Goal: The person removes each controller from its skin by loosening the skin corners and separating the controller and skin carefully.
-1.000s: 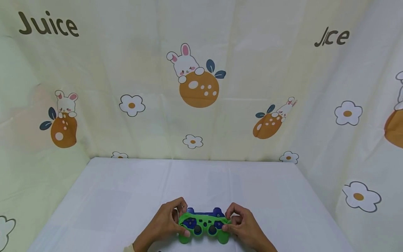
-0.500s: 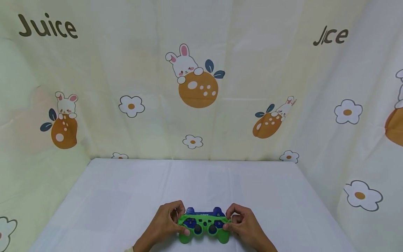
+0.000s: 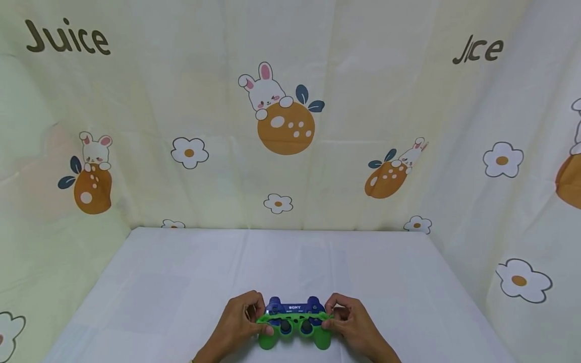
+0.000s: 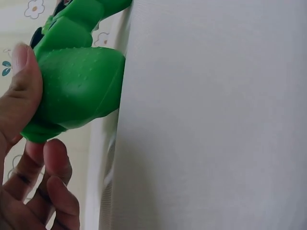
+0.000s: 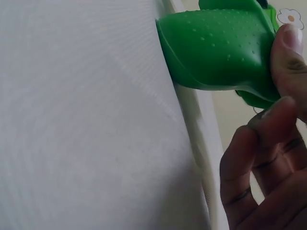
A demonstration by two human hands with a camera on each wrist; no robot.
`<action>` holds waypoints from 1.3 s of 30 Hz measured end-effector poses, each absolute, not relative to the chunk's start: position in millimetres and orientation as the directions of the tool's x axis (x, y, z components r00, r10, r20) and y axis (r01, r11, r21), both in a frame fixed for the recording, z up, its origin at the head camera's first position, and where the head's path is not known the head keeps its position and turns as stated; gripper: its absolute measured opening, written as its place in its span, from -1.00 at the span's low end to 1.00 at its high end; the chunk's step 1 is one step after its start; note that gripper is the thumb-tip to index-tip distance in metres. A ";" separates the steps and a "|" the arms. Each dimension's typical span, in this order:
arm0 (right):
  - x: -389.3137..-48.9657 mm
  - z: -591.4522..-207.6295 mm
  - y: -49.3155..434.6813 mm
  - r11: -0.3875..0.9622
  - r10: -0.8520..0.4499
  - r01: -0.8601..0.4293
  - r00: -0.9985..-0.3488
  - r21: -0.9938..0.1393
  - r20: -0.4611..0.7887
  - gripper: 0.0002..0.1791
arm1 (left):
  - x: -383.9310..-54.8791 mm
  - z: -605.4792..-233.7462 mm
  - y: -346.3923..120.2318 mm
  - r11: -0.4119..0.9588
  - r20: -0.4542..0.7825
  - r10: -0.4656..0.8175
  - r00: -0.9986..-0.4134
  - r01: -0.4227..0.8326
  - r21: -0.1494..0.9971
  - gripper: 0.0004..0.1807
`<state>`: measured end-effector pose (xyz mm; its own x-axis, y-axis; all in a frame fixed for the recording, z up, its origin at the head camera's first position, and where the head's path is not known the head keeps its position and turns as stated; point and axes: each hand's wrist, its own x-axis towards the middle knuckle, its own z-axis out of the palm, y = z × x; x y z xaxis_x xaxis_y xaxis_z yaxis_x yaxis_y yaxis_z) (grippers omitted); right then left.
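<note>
Now pinches the green cover (image 4: pixel 79 84) with left hand (image 3: pixel 233 320) and right hand (image 3: pixel 354 321); holds the blue controller (image 3: pixel 295 307) between them, seemingly half-sleeved: lower part covered, upper edge left bare.

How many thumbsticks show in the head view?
2, both on the controller: one black thumbstick nearer the left hand, another black thumbstick nearer the right hand. No others seem hidden.
</note>
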<state>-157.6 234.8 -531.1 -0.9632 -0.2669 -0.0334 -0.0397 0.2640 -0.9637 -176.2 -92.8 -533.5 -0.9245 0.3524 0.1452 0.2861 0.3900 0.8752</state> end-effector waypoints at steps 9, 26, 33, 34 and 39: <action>-156.8 -537.4 234.0 0.354 -0.202 -0.037 -0.979 -0.934 -0.038 -0.57 | -174.7 -539.6 -88.7 0.446 0.135 0.274 -0.952 0.250 0.859 -0.49; -160.0 -537.7 234.5 0.438 -0.156 -0.050 -0.988 -0.898 -0.021 -0.49 | -175.3 -541.0 -90.7 0.405 0.112 0.352 -0.929 0.259 0.877 -0.30; -160.9 -533.5 236.1 0.392 -0.238 -0.065 -0.971 -0.918 -0.034 -0.52 | -173.5 -537.2 -88.7 0.421 0.089 0.329 -0.940 0.231 0.877 -0.37; -161.1 -532.9 236.6 0.387 -0.251 -0.062 -0.967 -0.920 -0.040 -0.53 | -173.3 -536.6 -88.5 0.426 0.083 0.328 -0.941 0.226 0.876 -0.38; -160.8 -530.2 238.5 0.384 -0.290 -0.052 -0.955 -0.922 -0.066 -0.60 | -172.2 -535.3 -88.0 0.454 0.067 0.322 -0.944 0.216 0.864 -0.46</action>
<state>-160.8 238.5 -530.2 -0.9548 -0.2898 -0.0665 -0.0524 0.3842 -0.9218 -172.2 -88.0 -535.3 -0.9444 0.3219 0.0674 0.2164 0.4539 0.8644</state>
